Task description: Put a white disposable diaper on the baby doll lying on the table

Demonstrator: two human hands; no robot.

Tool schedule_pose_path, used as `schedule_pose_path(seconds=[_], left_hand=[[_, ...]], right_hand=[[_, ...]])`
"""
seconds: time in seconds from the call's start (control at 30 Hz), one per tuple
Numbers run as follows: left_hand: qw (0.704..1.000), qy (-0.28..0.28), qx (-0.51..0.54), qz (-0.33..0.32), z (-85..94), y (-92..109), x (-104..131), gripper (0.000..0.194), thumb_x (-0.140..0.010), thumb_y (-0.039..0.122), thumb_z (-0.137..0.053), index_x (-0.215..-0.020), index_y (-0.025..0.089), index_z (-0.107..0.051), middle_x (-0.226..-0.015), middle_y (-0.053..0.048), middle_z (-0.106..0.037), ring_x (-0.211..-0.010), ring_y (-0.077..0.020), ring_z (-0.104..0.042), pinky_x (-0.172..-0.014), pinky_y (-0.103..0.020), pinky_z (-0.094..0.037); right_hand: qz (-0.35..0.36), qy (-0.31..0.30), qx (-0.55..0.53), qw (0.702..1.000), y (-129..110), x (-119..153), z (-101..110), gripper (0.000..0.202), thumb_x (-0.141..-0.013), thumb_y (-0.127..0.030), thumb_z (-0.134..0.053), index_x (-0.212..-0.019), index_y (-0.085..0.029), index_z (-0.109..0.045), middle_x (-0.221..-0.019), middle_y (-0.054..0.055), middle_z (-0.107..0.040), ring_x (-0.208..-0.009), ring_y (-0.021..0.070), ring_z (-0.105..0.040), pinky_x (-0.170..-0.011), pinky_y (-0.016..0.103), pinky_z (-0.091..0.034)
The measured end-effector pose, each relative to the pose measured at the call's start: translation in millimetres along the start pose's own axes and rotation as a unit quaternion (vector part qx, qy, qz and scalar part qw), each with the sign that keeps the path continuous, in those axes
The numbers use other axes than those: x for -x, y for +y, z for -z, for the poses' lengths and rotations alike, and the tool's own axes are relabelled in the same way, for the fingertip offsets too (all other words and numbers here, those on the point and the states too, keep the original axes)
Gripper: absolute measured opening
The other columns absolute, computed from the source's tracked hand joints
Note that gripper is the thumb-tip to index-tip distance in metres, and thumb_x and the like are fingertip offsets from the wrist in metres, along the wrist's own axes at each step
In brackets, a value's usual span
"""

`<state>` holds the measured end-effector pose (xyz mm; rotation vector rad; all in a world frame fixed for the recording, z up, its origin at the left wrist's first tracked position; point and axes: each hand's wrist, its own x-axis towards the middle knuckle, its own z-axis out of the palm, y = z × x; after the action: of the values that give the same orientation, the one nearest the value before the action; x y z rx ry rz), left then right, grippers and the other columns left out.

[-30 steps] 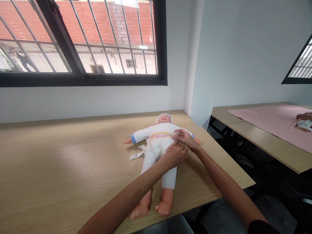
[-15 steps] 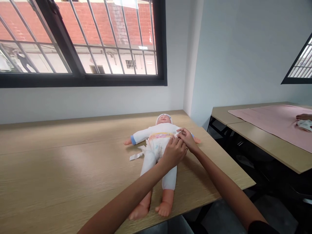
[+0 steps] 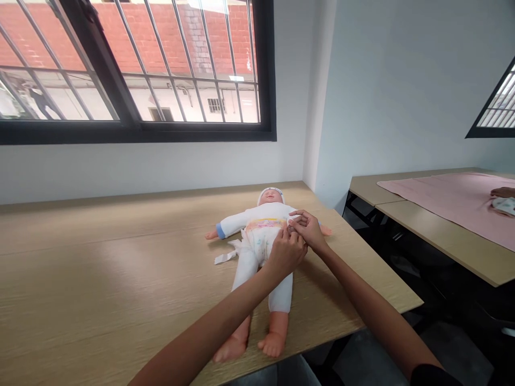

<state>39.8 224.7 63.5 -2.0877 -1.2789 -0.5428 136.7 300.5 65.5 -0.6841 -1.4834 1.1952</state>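
Observation:
A baby doll (image 3: 243, 221) in white clothes with blue cuffs lies on its back, its head toward the wall. Around its hips is a diaper (image 3: 263, 236) with a coloured waistband. One diaper side tab (image 3: 226, 258) sticks out loose on the left. My left hand (image 3: 288, 249) is closed at the diaper's right edge, fingers bent over it. My right hand (image 3: 309, 228) pinches at the same edge from the right, close to the left fingertips. The bit of diaper between the fingers is mostly hidden.
The doll lies near the right end of a wooden table (image 3: 120, 279). Across a gap stands another table (image 3: 438, 225) with a pink cloth (image 3: 446, 195). Another person's hand (image 3: 502, 192) rests there on a white patterned item (image 3: 502, 205). A barred window (image 3: 137, 131) is behind.
My right hand has shifted slightly left, its fingertips closer to the diaper and my left hand. The doll stays in place. At the other table, the person's hand has moved slightly.

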Motion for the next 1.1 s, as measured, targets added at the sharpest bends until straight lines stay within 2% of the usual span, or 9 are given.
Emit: schedule_pose_path(seconds=[0.13, 0.3, 0.43, 0.57, 0.7, 0.97, 1.1], left_hand=[[1.0, -0.007, -0.011, -0.001, -0.4, 1.1, 0.6, 0.024, -0.085, 0.022, -0.049, -0.085, 0.006, -0.067, -0.089, -0.022, -0.068, -0.095, -0.0324, -0.064, -0.084, -0.045, -0.046], [0.999, 0.0, -0.035, -0.012, 0.3, 1.6, 0.9, 0.024, -0.085, 0.02, -0.048, -0.079, 0.007, -0.067, -0.083, -0.02, -0.069, -0.084, -0.0309, -0.066, -0.077, -0.043, -0.048], [1.0, 0.008, -0.027, -0.011, 2.6, 1.1, 0.9, 0.022, -0.083, 0.02, -0.048, -0.076, 0.009, -0.065, -0.079, -0.019, -0.068, -0.087, -0.0315, -0.065, -0.076, -0.042, -0.047], [0.999, 0.014, -0.027, 0.024, 6.6, 1.6, 0.4, 0.025, -0.083, 0.027, -0.051, -0.088, 0.007, -0.065, -0.093, -0.02, -0.067, -0.098, -0.0331, -0.06, -0.086, -0.045, -0.043], [0.996, -0.007, -0.057, 0.067, 6.3, 2.7, 0.7, 0.033, -0.085, 0.035, -0.049, -0.092, 0.007, -0.064, -0.093, -0.02, -0.067, -0.096, -0.0333, -0.06, -0.085, -0.045, -0.042], [0.994, -0.02, -0.076, 0.07, 5.9, 3.4, 0.9, 0.029, -0.086, 0.031, -0.047, -0.088, 0.007, -0.063, -0.088, -0.02, -0.067, -0.09, -0.0318, -0.061, -0.076, -0.041, -0.042], [0.995, -0.018, -0.074, 0.067, 9.2, 3.8, 0.1, 0.028, -0.086, 0.028, -0.045, -0.09, 0.007, -0.063, -0.089, -0.021, -0.067, -0.091, -0.0317, -0.061, -0.079, -0.043, -0.041]], right_hand=[[-0.013, -0.072, 0.017, 0.997, 5.2, -0.8, 3.2, 0.034, -0.067, -0.036, -0.072, -0.094, -0.017, -0.065, -0.074, 0.003, -0.069, -0.074, 0.0182, -0.065, -0.071, 0.031, -0.052], [-0.013, -0.092, 0.023, 0.995, 5.2, -0.7, 3.6, 0.039, -0.068, -0.039, -0.073, -0.1, -0.018, -0.066, -0.081, 0.004, -0.071, -0.081, 0.0196, -0.066, -0.078, 0.033, -0.052], [-0.005, -0.09, 0.034, 0.995, 1.6, 1.0, 2.5, 0.038, -0.076, -0.042, -0.065, -0.106, -0.019, -0.064, -0.088, 0.005, -0.071, -0.086, 0.0195, -0.066, -0.082, 0.034, -0.051], [-0.009, -0.078, 0.021, 0.997, -0.9, 1.9, 2.6, 0.036, -0.081, -0.044, -0.057, -0.107, -0.02, -0.063, -0.096, 0.006, -0.07, -0.09, 0.0192, -0.065, -0.087, 0.035, -0.049], [-0.017, -0.066, -0.019, 0.998, 0.0, 0.9, 2.0, 0.036, -0.083, -0.044, -0.055, -0.11, -0.022, -0.06, -0.088, 0.005, -0.07, -0.087, 0.0194, -0.066, -0.088, 0.037, -0.05], [-0.036, -0.069, -0.027, 0.997, 2.3, 1.0, 0.1, 0.035, -0.082, -0.044, -0.056, -0.109, -0.022, -0.06, -0.09, 0.005, -0.071, -0.091, 0.0202, -0.067, -0.093, 0.039, -0.048], [-0.029, -0.072, -0.022, 0.997, 4.1, 0.8, 0.4, 0.035, -0.083, -0.044, -0.055, -0.109, -0.022, -0.06, -0.091, 0.005, -0.071, -0.09, 0.0195, -0.066, -0.093, 0.038, -0.048]])
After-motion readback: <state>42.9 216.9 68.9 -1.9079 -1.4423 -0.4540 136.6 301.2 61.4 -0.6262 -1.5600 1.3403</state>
